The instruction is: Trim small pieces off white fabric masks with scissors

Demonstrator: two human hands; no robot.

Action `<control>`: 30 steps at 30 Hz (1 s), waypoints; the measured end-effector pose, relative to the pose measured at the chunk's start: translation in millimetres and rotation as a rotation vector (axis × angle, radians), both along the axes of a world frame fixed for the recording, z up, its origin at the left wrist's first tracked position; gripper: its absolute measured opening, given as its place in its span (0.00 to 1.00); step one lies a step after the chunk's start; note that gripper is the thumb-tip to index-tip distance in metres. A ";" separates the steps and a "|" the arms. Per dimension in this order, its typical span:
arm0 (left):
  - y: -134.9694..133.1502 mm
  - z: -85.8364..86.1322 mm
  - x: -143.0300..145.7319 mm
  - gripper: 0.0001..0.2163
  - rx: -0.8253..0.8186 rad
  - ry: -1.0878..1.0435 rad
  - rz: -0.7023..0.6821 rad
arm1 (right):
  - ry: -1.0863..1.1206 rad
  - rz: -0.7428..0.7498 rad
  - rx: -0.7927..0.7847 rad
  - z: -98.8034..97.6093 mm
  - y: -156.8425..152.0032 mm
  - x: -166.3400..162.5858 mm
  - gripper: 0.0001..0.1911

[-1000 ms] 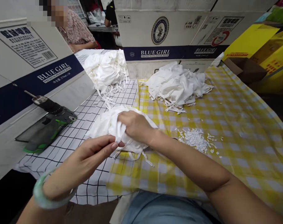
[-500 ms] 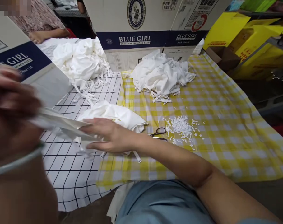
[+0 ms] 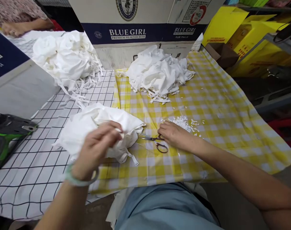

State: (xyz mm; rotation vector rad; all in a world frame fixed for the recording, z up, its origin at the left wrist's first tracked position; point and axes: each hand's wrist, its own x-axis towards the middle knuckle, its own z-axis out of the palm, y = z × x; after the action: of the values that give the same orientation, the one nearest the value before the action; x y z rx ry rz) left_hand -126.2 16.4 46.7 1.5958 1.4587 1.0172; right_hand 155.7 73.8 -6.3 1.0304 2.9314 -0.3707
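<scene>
My right hand (image 3: 174, 133) has its fingers closed at the upper handle loop of a pair of scissors (image 3: 161, 148), which lies on the yellow checked cloth with the blades pointing left. Just behind that hand is a small heap of short white cut pieces (image 3: 182, 123). My left hand (image 3: 99, 143), with a pale green bangle at the wrist, is held over the near pile of white fabric (image 3: 75, 127). Its fingers are curled together and a little blurred; whether they grip anything is not clear. A strap end (image 3: 135, 160) sticks out from this pile.
Two more white fabric piles (image 3: 64, 57) (image 3: 157, 72) lie at the back, with loose straps. Large beer cartons (image 3: 138, 35) stand behind and at left. A black and green tool (image 3: 8, 137) sits at the left edge. Another person's hand (image 3: 14, 29) rests at the back left.
My right hand has left the white fabric and moved right to the scissors. My left hand has come from the far left to above the near pile. The fabric stretched between them is down.
</scene>
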 end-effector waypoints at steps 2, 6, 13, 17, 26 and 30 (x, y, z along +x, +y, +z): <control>6.8 -20.7 13.6 0.14 -0.149 0.028 -0.215 | -0.034 -0.018 -0.024 4.4 -3.3 6.5 0.05; 25.4 -47.6 11.9 0.12 -0.136 0.183 -0.148 | -0.081 -0.068 -0.090 6.9 -14.9 19.2 0.08; 9.5 -27.8 21.8 0.10 0.231 0.079 0.109 | 0.255 -0.280 -0.245 30.2 -21.6 52.7 0.10; -20.6 -33.3 62.5 0.11 0.077 -0.127 -0.096 | 0.726 -0.654 -0.484 31.7 -26.9 65.4 0.04; -38.3 -55.7 116.3 0.15 -0.041 -0.356 -0.154 | 1.353 -0.957 -0.707 -24.0 -82.4 -26.7 0.16; -35.9 -62.9 119.9 0.12 0.029 -0.346 -0.093 | 1.296 -0.938 -0.745 -12.2 -90.6 -29.3 0.10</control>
State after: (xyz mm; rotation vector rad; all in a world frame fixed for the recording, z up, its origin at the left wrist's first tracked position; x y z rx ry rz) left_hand -6.3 -19.5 -16.2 1.4090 1.1313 1.1954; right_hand 126.4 -16.8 -18.5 2.4447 1.9799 -2.6564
